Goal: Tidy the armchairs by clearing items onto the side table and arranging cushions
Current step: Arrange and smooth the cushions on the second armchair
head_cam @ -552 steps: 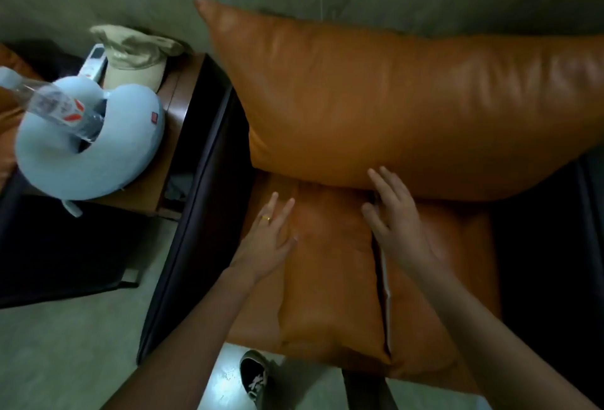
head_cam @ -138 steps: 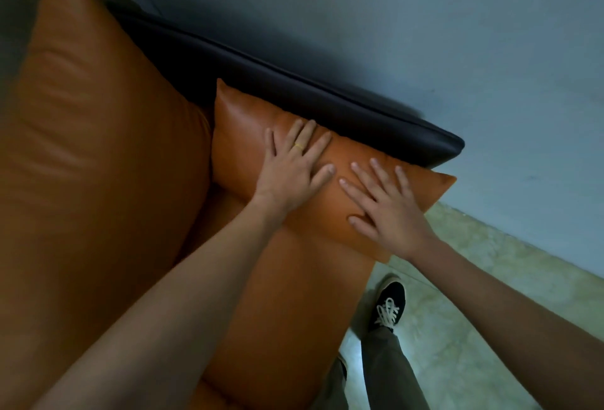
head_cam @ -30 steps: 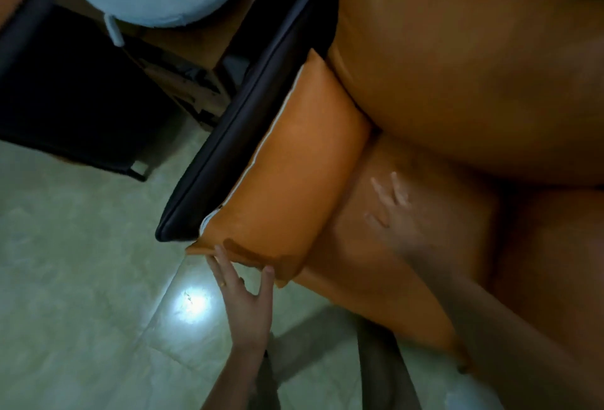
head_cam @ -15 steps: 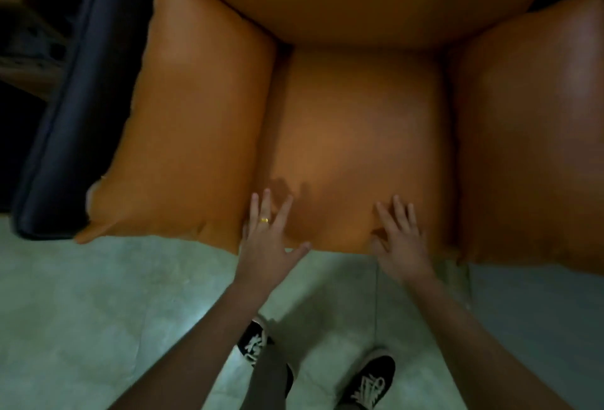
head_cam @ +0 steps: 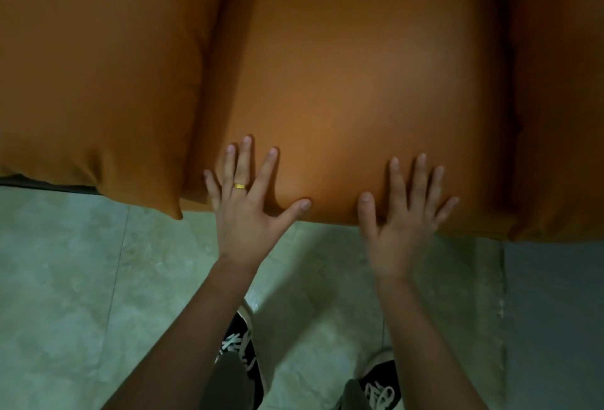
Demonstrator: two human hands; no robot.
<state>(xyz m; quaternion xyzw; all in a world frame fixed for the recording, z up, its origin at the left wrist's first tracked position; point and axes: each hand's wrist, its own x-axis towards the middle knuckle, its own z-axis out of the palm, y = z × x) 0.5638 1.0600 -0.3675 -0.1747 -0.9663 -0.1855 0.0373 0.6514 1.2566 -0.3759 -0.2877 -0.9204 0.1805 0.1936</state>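
An orange leather seat cushion [head_cam: 359, 76] fills the middle of the head view. My left hand [head_cam: 248, 203], with a gold ring, lies flat on its front edge, fingers spread. My right hand [head_cam: 405, 213] lies flat on the same edge further right, fingers apart too. Neither hand holds anything. An orange side cushion [head_cam: 98, 83] lies along the left of the seat, its corner hanging over the front. Another orange side cushion [head_cam: 562, 99] stands at the right.
Pale green tiled floor [head_cam: 81, 295] lies in front of the armchair. My two black shoes [head_cam: 240, 344] with white laces stand close under the seat edge. The side table and its items are out of view.
The view has closed in on the seat cushion. Both hands stay flat on its front edge and sit a little further onto the cushion than half a second ago.
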